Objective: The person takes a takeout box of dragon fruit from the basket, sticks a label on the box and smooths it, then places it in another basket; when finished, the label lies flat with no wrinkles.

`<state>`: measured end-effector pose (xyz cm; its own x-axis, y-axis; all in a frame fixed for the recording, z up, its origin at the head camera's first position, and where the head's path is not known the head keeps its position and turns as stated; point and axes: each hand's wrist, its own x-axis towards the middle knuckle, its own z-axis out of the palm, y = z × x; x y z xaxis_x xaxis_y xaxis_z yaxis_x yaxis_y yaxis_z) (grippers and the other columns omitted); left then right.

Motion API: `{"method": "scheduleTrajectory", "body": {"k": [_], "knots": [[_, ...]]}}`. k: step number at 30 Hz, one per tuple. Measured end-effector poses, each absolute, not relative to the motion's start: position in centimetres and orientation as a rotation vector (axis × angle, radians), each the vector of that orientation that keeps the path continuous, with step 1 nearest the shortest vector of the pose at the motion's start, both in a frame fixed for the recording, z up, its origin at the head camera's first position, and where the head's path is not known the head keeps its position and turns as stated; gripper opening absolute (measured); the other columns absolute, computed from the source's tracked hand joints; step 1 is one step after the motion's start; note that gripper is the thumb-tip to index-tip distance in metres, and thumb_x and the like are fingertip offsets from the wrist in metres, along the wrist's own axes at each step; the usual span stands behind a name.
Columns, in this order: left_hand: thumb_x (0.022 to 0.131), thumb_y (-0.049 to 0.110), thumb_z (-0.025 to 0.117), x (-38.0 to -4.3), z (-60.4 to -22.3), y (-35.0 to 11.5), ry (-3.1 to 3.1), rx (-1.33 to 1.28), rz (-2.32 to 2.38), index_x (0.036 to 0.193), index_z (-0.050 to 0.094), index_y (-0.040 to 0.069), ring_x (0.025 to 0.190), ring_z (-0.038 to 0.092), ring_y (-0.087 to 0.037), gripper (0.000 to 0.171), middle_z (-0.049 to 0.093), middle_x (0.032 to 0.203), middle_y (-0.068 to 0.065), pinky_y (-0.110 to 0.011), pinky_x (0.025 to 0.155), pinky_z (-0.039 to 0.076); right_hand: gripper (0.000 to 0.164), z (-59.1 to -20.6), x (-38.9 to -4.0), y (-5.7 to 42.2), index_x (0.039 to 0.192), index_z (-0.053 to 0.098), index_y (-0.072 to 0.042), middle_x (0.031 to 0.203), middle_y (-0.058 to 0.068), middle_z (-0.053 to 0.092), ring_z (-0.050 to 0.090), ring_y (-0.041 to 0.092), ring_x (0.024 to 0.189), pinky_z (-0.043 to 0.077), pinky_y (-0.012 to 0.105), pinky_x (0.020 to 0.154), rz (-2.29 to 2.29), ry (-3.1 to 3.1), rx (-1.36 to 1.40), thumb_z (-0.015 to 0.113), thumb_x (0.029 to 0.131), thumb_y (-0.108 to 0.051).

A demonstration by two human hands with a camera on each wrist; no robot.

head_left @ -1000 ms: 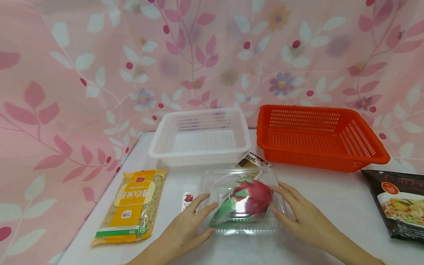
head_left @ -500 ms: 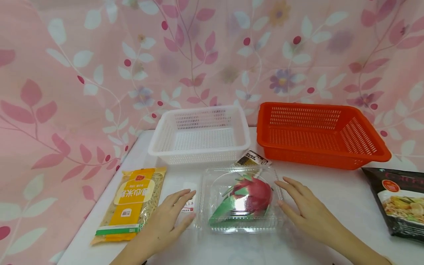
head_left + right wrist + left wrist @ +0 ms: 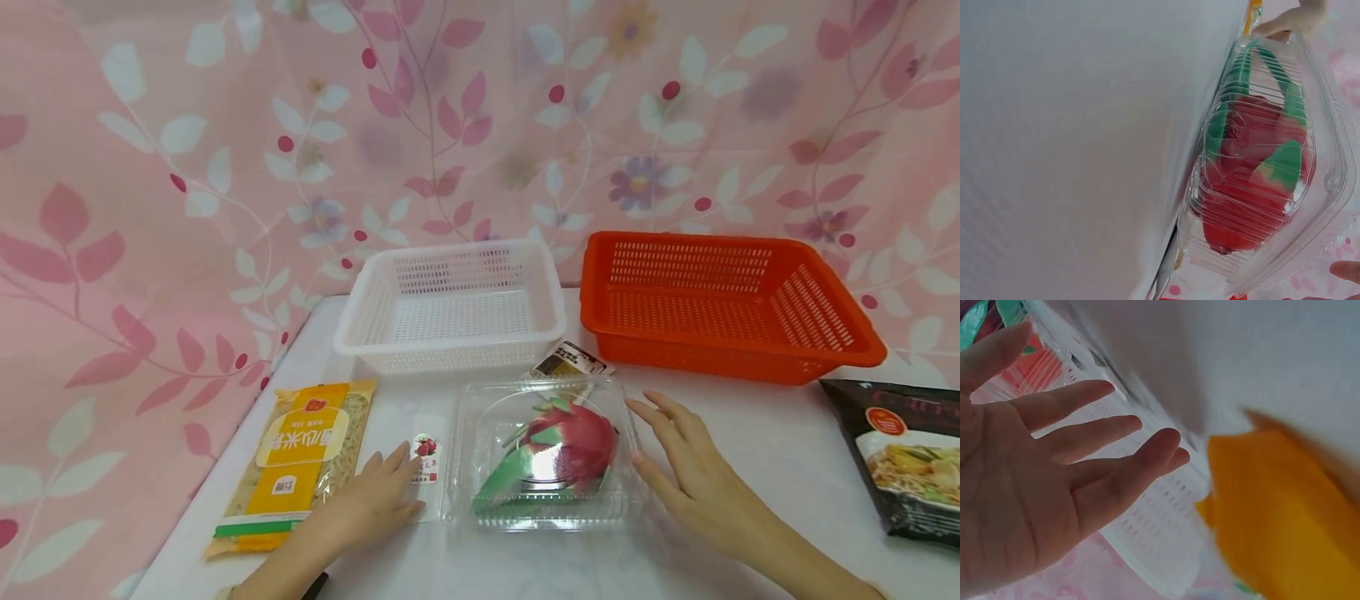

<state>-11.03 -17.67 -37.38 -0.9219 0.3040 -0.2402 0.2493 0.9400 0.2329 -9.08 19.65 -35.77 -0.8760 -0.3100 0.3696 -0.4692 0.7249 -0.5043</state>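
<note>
A clear plastic clamshell box point(image 3: 543, 525), lid down, sits in front of me with a red dragon fruit point(image 3: 581, 442) with green leaves inside. To its left lies a label point(image 3: 425, 462) printed with a dragon fruit picture. My left hand point(image 3: 375, 504) is at that label's left edge in the head view, fingers loosely extended. In the left wrist view its palm and spread fingers point(image 3: 1079, 437) hold nothing. My right hand point(image 3: 697, 475) is beside the box's right edge, fingers extended toward it. Only its fingertips point(image 3: 1344, 270) show in the right wrist view, apart from the box.
A white basket point(image 3: 450, 350) and a red basket point(image 3: 712, 358) stand at the back. A small card-topped packet point(image 3: 570, 360) lies before them. A yellow noodle bag point(image 3: 296, 467) is at left, a black noodle packet point(image 3: 907, 458) at right.
My left hand has left the box's left side and moved left over the label, which it covers less now. My right hand has drawn slightly away from the box, which stays in place.
</note>
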Motion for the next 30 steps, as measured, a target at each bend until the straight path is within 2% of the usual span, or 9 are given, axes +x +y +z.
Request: {"method": "scheduleTrajectory", "body": {"k": [6,11,16,19,22,28,30], "knots": [[0.09,0.033,0.056,-11.9,-38.1,-17.6,2.804,0.491,0.265,0.137,0.039,0.0,0.129,0.027,-0.043,0.06,0.031,0.144,-0.017,-0.058,0.098,0.028,0.068,-35.7,-9.1,19.5,0.144,0.025,-0.019,0.142,0.01,0.025,0.026,0.032,0.127,0.033,0.065,0.087,0.916,-2.651,0.642,0.061,0.087,-0.019],[0.091,0.029,0.055,-12.7,-38.3,-17.6,2.773,0.534,0.26,0.141,0.034,0.004,0.131,0.023,-0.041,0.059,0.029,0.146,-0.014,-0.061,0.097,0.028,0.069,-35.8,-9.2,19.4,0.144,0.025,-0.016,0.142,0.01,0.024,0.026,0.031,0.126,0.034,0.064,0.087,0.913,-2.635,0.672,0.062,0.086,-0.017],[0.087,0.026,0.061,-12.6,-38.1,-17.3,2.797,0.565,0.269,0.138,0.038,0.003,0.127,0.033,-0.04,0.061,0.038,0.139,-0.019,-0.058,0.096,0.031,0.071,-35.8,-9.1,19.4,0.144,0.025,-0.017,0.142,0.009,0.024,0.027,0.03,0.126,0.035,0.063,0.087,0.903,-2.633,0.672,0.063,0.085,-0.017],[0.085,0.021,0.065,-12.7,-38.1,-17.3,2.855,0.656,0.282,0.135,0.041,0.001,0.116,0.046,-0.034,0.059,0.048,0.128,-0.018,-0.049,0.093,0.039,0.072,-35.7,-9.1,19.4,0.144,0.025,-0.016,0.142,0.008,0.025,0.03,0.029,0.124,0.039,0.058,0.086,0.897,-2.631,0.674,0.064,0.084,-0.017],[0.082,0.017,0.068,-12.7,-38.3,-17.3,2.897,0.714,0.31,0.131,0.045,-0.001,0.106,0.052,-0.028,0.057,0.052,0.12,-0.016,-0.043,0.088,0.044,0.073,-35.8,-9.2,19.4,0.144,0.023,-0.015,0.141,0.007,0.025,0.032,0.025,0.122,0.045,0.051,0.084,0.869,-2.626,0.689,0.065,0.084,-0.016],[0.08,0.022,0.07,-13.0,-38.5,-17.2,2.89,0.64,0.331,0.13,0.048,0.001,0.115,0.045,-0.038,0.058,0.044,0.132,-0.023,-0.05,0.09,0.042,0.076,-36.1,-9.5,19.5,0.144,0.022,-0.012,0.141,0.007,0.024,0.032,0.02,0.122,0.048,0.042,0.084,0.816,-2.611,0.724,0.066,0.082,-0.014],[0.08,0.022,0.069,-13.0,-38.5,-17.3,2.888,0.673,0.319,0.13,0.049,0.001,0.114,0.045,-0.038,0.058,0.045,0.132,-0.022,-0.05,0.089,0.042,0.076,-36.2,-9.5,19.5,0.144,0.022,-0.012,0.141,0.007,0.024,0.033,0.019,0.122,0.048,0.04,0.084,0.812,-2.606,0.733,0.066,0.082,-0.014]]}}
